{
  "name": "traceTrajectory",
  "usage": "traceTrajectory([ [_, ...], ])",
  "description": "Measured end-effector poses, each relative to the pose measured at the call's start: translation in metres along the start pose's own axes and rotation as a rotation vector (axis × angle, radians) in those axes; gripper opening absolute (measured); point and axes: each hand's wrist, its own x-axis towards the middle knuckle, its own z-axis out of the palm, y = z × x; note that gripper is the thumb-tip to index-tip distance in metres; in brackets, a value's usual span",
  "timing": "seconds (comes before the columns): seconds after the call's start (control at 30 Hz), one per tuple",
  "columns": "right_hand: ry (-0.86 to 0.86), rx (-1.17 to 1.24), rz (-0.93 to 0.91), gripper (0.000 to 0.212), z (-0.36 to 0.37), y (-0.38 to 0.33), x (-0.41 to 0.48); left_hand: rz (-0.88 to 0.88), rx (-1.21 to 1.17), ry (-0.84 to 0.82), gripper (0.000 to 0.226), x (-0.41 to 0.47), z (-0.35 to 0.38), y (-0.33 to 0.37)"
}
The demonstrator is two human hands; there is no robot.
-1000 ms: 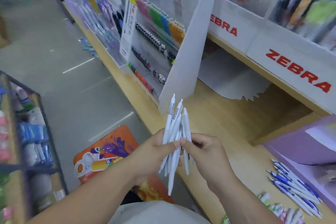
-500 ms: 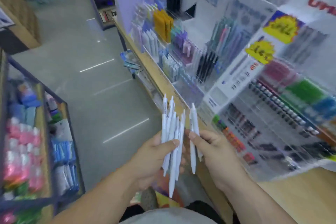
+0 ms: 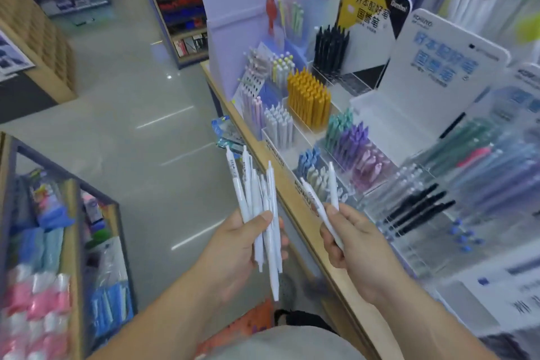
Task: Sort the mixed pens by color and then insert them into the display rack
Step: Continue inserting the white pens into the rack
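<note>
The right hand [image 3: 353, 240] has its grip pinched on two white pens [image 3: 333, 181], long axes toward 12 o'clock. The left hand [image 3: 233, 242] has its grip wrapped round a bundle of white pens [image 3: 271, 193], fanned toward 12. On the display rack [image 3: 273, 149], the white compartment [image 3: 279, 126] lies at 11 o'clock from the right hand, which is nearer. Blue pens [image 3: 309, 159] stand between, and yellow pens [image 3: 308, 99] crowd it at 2 o'clock, above the table [image 3: 330, 266] edge.

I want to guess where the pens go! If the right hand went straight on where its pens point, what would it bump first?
Probably the pale grey-white pens standing in the clear rack's front row, just beyond the two white pens the right hand holds. Depth is hard to judge.
</note>
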Motion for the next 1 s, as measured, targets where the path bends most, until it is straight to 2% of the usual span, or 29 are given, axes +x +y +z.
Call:
traceTrajectory([
  [0.13, -0.07, -0.006, -0.002, 0.022, 0.015, -0.035, 0.057, -0.029, 0.045, 0.018, 0.024, 0.052, -0.003, 0.044],
  [0.23, -0.057, 0.058, 0.036, 0.015, 0.026, -0.059, 0.096, -0.015, 0.063, 0.024, 0.03, 0.09, -0.006, 0.069],
  [0.37, -0.032, 0.162, 0.006, 0.005, 0.046, -0.079, 0.131, -0.03, -0.023, 0.041, 0.022, 0.136, -0.008, 0.091],
  [0.5, 0.045, 0.284, -0.061, 0.009, 0.074, -0.091, 0.157, -0.021, -0.067, 0.016, 0.027, 0.179, -0.009, 0.11],
  [0.57, 0.116, 0.295, -0.071, 0.011, 0.092, -0.096, 0.176, -0.013, -0.064, -0.03, 0.038, 0.205, -0.013, 0.123],
  [0.77, 0.358, 0.218, -0.077, 0.021, 0.151, -0.119, 0.224, -0.097, 0.026, -0.22, 0.052, 0.274, -0.043, 0.176],
  [0.83, 0.402, 0.165, -0.084, 0.021, 0.17, -0.129, 0.234, -0.114, 0.081, -0.315, 0.05, 0.289, -0.053, 0.192],
  [0.93, 0.508, -0.063, -0.126, 0.029, 0.191, -0.137, 0.246, -0.139, 0.168, -0.424, 0.035, 0.305, -0.064, 0.208],
  [1.0, 0.577, -0.029, -0.116, 0.027, 0.202, -0.143, 0.251, -0.159, 0.212, -0.475, 0.032, 0.315, -0.068, 0.214],
])
